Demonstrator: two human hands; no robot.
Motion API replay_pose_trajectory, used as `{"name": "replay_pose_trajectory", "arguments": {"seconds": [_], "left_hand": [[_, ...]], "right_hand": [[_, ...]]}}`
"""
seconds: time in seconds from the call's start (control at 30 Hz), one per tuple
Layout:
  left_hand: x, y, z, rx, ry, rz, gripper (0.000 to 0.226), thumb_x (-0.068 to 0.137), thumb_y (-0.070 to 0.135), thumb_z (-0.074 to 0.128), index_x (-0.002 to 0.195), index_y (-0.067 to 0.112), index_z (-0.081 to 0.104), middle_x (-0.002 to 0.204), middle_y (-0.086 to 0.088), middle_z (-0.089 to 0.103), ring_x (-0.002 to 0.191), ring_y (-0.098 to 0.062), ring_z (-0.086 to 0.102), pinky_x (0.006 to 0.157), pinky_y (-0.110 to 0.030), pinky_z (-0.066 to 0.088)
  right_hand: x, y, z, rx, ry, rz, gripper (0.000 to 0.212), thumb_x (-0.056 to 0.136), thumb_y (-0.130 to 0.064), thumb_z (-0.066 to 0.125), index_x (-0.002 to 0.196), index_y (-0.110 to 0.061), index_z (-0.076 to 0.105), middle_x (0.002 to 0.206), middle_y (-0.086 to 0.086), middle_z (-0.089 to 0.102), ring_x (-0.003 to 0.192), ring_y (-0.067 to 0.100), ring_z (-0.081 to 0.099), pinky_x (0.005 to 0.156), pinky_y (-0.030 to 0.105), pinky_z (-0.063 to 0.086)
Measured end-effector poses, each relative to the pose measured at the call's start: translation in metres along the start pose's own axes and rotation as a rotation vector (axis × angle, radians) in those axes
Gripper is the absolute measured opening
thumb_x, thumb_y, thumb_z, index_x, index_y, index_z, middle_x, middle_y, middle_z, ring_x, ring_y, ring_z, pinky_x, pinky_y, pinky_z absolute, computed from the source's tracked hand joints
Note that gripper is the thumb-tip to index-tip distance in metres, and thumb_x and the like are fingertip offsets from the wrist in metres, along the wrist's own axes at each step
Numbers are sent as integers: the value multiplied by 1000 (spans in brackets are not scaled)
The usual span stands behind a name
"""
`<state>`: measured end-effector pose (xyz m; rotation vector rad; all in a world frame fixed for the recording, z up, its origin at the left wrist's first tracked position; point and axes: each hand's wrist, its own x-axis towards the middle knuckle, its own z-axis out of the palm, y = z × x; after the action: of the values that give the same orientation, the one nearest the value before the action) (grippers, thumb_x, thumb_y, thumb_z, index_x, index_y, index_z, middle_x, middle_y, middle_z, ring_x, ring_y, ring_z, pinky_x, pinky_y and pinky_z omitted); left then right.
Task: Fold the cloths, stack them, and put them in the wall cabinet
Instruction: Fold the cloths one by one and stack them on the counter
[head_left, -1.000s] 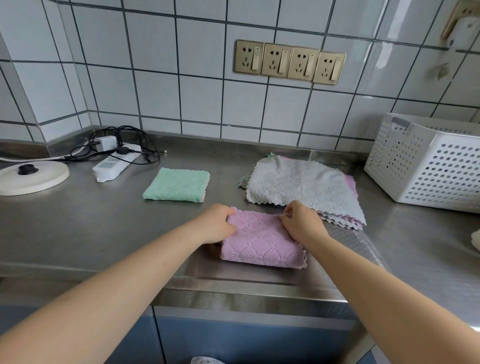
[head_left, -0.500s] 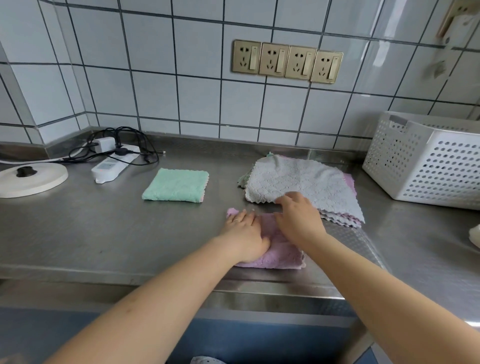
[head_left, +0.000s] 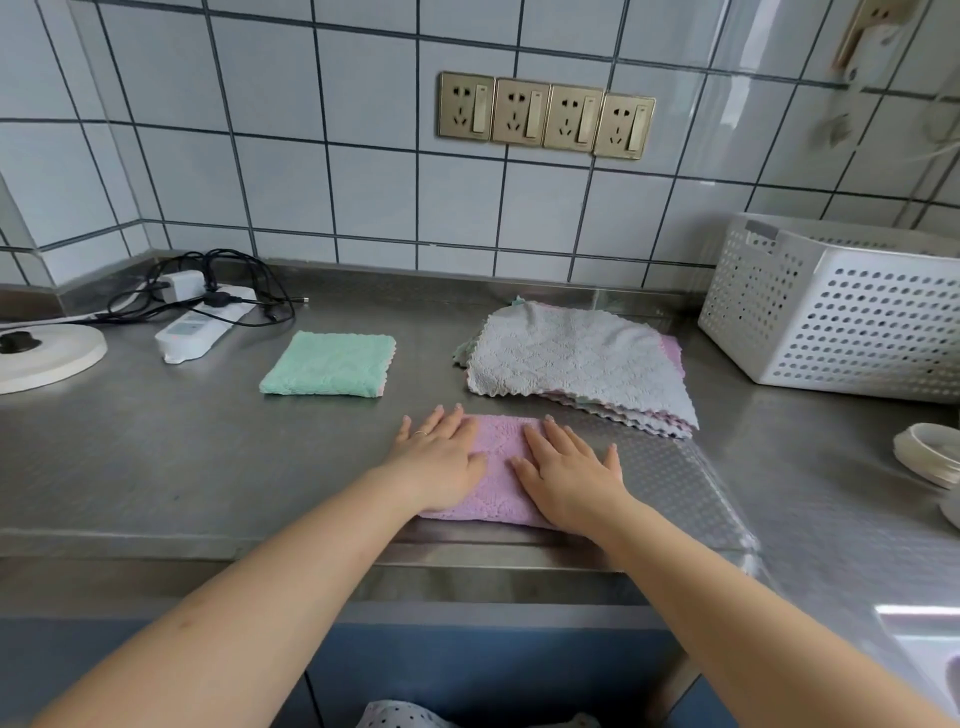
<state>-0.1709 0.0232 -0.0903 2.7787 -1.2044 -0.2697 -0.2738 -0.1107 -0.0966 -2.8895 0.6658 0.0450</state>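
Steel counter (head_left: 156, 467) meets white tiled wall (head_left: 311, 182).

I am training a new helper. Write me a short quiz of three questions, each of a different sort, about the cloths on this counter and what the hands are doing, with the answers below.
1. True or false: both hands lie flat on the pink cloth.
2. Which cloth lies folded and apart from the hands? A) green B) grey C) white
3. Fill in: the unfolded pile has a ____ cloth on top.

Key
1. True: the left hand and the right hand press it with straight fingers.
2. A: the green cloth lies left of the pile.
3. Grey.
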Motion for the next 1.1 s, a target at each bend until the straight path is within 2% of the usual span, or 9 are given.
{"name": "replay_pose_trajectory", "arguments": {"seconds": [0.17, 0.3, 0.37, 0.43, 0.63, 0.77, 0.9, 1.0, 1.1], "left_hand": [[-12, -17, -1, -19, -27, -87, 56, 99, 43, 17, 150, 27, -1, 159, -4, -7, 147, -21, -4, 118, -48, -4], [-20, -18, -4, -16, 41, -56, 56, 100, 42, 24, 150, 19, 14, 157, -8, 14, 146, -25, 9, 118, -45, 5], [-21, -14, -7, -197, 81, -14, 50, 99, 34, 37, 143, 11, 31, 149, -12, 33, 138, -27, 29, 111, -35, 24], [-21, -11, -12, -439, 130, -6, 49, 96, 25, 48, 141, 10, 36, 147, -12, 37, 133, -25, 38, 102, -26, 31], [-15, -21, -15, -1037, 249, -53, 54, 85, -5, 57, 134, 17, 48, 139, -4, 49, 126, -16, 46, 106, -27, 35], [-19, -32, -12, -1161, 129, -7, 50, 85, -12, 52, 130, 11, 54, 139, -2, 45, 130, -11, 39, 109, -25, 29], [-19, -51, -22, -1361, 226, -13, 46, 86, -16, 48, 125, 7, 57, 138, -2, 45, 126, -7, 40, 109, -27, 32], [-17, -68, -39, -1489, 292, -61, 42, 88, -14, 47, 119, 11, 59, 131, -7, 55, 109, -13, 57, 89, -22, 51], [-19, -85, -53, -1636, 289, -140, 36, 94, 0, 49, 126, 15, 54, 108, -5, 64, 90, -13, 62, 71, -24, 54]], "right_hand": [[-3, 7, -4, -44, -50, 48, 60, 97, -54, 14, 151, -31, 6, 160, -1, 4, 148, 19, 2, 113, 63, -2], [-12, 9, -2, 1, 84, 7, 52, 99, -46, 24, 147, -29, 22, 155, 0, 25, 145, 21, 17, 113, 61, 4], [-14, 9, -4, 82, 124, 8, 49, 98, -43, 32, 144, -28, 29, 150, 0, 34, 140, 22, 28, 114, 59, 8], [-13, 8, -6, 204, 120, 27, 52, 96, -40, 41, 145, -27, 29, 149, 3, 35, 136, 25, 34, 116, 55, 12], [-12, 2, -12, 565, 267, 6, 59, 88, -17, 59, 141, -27, 36, 142, 5, 32, 103, 15, 50, 98, 25, 37], [-5, -1, -14, 842, 337, 65, 55, 85, -7, 59, 133, -32, 46, 136, 6, 44, 108, 19, 58, 99, 40, 48], [2, -17, -19, 1097, 292, 18, 49, 86, -7, 63, 127, -29, 50, 122, -6, 55, 96, 11, 61, 84, 26, 51], [12, -30, -20, 1127, 145, -49, 64, 84, -14, 68, 135, -41, 40, 122, -5, 52, 109, 16, 57, 89, 31, 49], [28, -52, -21, 1232, 33, -106, 70, 87, -10, 65, 135, -49, 33, 122, 2, 58, 106, 21, 61, 71, 26, 49]]}}
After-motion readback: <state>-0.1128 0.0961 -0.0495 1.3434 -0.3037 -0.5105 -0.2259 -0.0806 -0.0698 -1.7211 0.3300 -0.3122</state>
